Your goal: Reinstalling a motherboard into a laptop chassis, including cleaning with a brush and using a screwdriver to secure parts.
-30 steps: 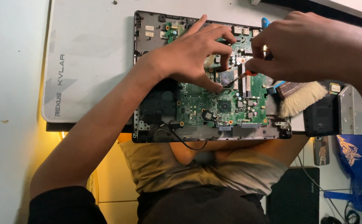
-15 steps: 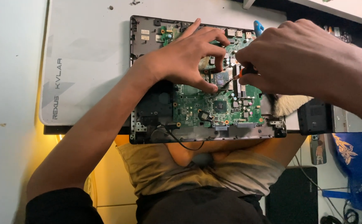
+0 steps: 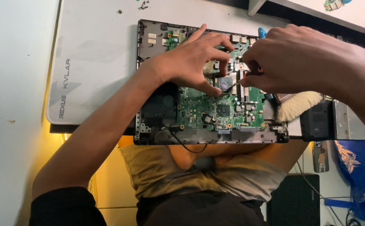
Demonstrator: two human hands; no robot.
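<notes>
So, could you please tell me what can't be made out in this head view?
- Tool in the right hand: the fingers hide all but its thin tip.
- Green circuit board: its upper middle is hidden under the left hand.
- Brush: its handle is hidden by the right hand.

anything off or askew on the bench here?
Two things. The opened laptop base juts past the desk's near edge, over the person's lap, with a loose black cable drooping off its front. A few small loose bits, likely screws, lie scattered on the grey mat. No visible damage.
</notes>
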